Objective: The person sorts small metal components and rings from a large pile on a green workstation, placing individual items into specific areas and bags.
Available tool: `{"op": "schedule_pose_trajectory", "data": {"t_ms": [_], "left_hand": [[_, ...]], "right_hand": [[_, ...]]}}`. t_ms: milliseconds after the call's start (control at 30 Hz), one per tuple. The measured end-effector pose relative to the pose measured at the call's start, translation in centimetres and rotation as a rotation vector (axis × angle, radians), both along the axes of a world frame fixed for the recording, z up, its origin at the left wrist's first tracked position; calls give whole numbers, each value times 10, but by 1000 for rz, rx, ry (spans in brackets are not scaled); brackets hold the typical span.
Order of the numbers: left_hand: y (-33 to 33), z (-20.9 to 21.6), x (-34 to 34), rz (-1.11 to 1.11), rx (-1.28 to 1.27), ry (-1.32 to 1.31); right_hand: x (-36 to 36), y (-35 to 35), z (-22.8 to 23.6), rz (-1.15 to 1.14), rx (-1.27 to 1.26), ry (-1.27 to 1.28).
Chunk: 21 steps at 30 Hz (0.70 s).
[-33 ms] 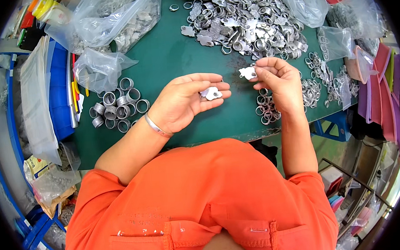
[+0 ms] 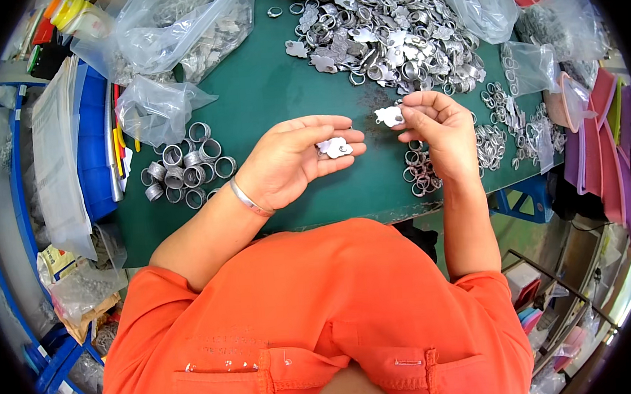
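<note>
Palm up, my left hand (image 2: 278,159) holds a flat silver cloud-shaped metal charm (image 2: 336,148) on its fingers, with the thumb above it. A thumb-and-finger pinch of my right hand (image 2: 437,126) grips a similar silver charm (image 2: 388,117) by one side, apart from the left hand. Just below the right hand lies a small group of metal rings (image 2: 421,170), partly covered by the wrist. Beyond both hands spreads a large heap of silver charms and rings (image 2: 392,37). Wide ring bands (image 2: 187,165) are gathered left of my left forearm.
The green table (image 2: 251,92) carries clear plastic bags (image 2: 168,32) at the far left and another bag (image 2: 481,6) at the far right. Small rings and metal pieces (image 2: 491,146) lie to the right. A blue bin (image 2: 95,145) stands along the left edge, a blue stool (image 2: 525,200) below the right.
The charm in my right hand has shifted very slightly to the left. My left hand and the piles look the same.
</note>
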<state>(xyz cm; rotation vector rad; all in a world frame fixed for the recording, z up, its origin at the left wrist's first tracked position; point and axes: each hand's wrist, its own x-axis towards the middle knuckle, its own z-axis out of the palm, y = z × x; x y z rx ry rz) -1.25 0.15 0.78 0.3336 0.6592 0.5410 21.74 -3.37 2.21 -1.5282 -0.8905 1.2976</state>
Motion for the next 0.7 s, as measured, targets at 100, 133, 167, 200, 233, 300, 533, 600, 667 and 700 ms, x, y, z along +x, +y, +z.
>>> {"op": "schedule_pose_trajectory", "data": {"t_ms": [100,133,167,200,233,300,533,600,667,700], "left_hand": [[-1,1,5,-34,-56,-70],[-1,2,5,-61,-25,-47],[-2,5,2,-87,5,-24],[-2,8,-1,-111,36,0],[4,14,-7,-101,122,10],[31,35,-24,-16,368,62],[172,65,-124,184,1453,1354],[169,65,-124,-104,1502,1685],[154,64,-105,173,1634,1581],[141,65,-91,312,1692,1518]], "right_hand": [[-13,-9,5,130,97,81],[-17,-12,9,208,67,51],[-19,-13,9,188,101,-52],[-12,-9,5,124,224,-339],[1,-2,0,53,342,-630],[28,5,-2,-100,261,-832],[7,3,-20,236,349,-1165],[5,3,-22,232,395,-1191],[11,4,-27,212,534,-1132],[9,3,-27,195,494,-983]]}}
